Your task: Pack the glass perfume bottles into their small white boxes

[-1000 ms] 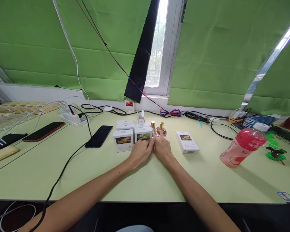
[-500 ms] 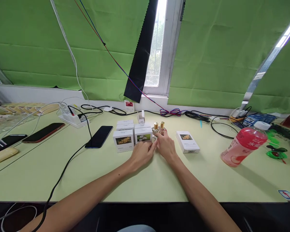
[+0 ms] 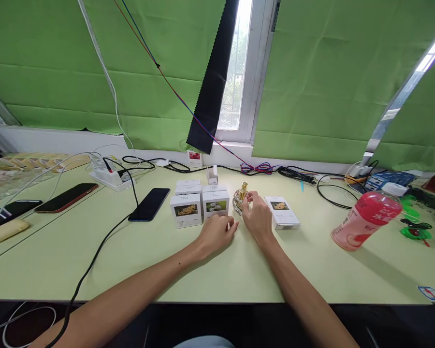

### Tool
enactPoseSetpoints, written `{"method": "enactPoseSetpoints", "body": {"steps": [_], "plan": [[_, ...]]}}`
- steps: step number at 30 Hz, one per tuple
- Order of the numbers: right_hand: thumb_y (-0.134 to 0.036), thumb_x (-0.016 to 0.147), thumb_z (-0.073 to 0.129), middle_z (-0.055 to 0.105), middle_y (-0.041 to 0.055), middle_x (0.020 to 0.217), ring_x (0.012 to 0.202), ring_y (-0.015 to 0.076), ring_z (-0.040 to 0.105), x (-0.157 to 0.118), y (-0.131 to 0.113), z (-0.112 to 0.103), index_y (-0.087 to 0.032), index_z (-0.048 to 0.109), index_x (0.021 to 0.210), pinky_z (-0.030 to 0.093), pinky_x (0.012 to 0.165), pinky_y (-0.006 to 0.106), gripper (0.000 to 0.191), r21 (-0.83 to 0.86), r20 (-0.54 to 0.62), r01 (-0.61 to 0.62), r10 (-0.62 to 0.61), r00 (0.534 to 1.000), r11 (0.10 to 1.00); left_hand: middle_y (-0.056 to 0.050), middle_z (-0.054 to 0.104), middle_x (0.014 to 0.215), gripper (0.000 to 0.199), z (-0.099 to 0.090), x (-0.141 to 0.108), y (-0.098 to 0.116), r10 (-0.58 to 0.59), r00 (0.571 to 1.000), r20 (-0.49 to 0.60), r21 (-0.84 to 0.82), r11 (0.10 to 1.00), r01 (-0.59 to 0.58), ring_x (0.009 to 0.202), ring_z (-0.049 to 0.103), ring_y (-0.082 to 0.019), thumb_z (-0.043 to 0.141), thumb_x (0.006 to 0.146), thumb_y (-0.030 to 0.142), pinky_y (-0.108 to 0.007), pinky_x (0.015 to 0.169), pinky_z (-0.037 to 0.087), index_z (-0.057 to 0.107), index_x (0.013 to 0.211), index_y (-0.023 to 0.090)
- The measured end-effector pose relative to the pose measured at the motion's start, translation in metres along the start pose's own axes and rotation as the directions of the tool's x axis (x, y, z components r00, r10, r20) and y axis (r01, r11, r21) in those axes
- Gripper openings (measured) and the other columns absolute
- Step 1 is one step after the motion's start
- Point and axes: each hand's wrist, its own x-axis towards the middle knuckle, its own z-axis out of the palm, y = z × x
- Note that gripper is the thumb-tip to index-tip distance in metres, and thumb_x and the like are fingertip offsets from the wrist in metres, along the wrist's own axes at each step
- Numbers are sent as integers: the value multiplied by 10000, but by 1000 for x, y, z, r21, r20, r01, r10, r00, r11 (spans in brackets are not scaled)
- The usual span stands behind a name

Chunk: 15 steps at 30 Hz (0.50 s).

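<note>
Your right hand (image 3: 256, 216) is at the gold-capped glass bottle (image 3: 241, 196) beside the white boxes (image 3: 210, 198); I can't tell if it pinches. Your left hand (image 3: 216, 232) rests half-curled, empty. Handle the glass gently, low.

On the table (image 3: 232, 280), boxes (image 3: 186, 213) stand right of the phone (image 3: 149, 205).

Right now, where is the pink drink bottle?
In the head view, the pink plastic bottle is on the right of the pale green table, right of the flat white cardboard box.
</note>
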Motion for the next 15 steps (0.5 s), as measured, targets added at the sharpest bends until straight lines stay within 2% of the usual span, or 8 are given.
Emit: {"method": "enactPoseSetpoints", "body": {"steps": [3,6,10,15], "plan": [[-314,964,551,707,76,1010,881,223,665,1,4,5,-199,561,1186,382,640,265,250,33,59,37,-39,997,999,-35,656,605,362,0,-1,1,20,1000,10,1,1000,-20,535,528,-154,489,951,343,-281,556,243,638,660,187],[-262,928,580,714,93,1053,935,245,678,2,10,9,-194,544,1226,434,684,288,308,74,95,56,-63,993,996,-29,646,597,339,-1,-2,3,28,999,32,-5,1000,-28,532,528,-154,493,946,330,-274,551,251,643,677,189],[-206,878,580,723,88,1085,989,247,681,5,17,12,-202,539,1215,482,759,313,340,207,87,132,-153,984,969,-26,641,594,308,-3,-3,4,49,997,61,-13,999,-48,544,547,-157,502,935,304,-268,552,267,645,688,191],[-191,831,570,716,89,1142,842,219,682,5,19,14,-208,548,1196,495,732,321,367,285,85,143,-173,981,948,-18,638,586,280,-5,-4,6,70,995,72,-35,997,-68,537,548,-155,514,922,290,-264,541,274,647,694,198]]}}
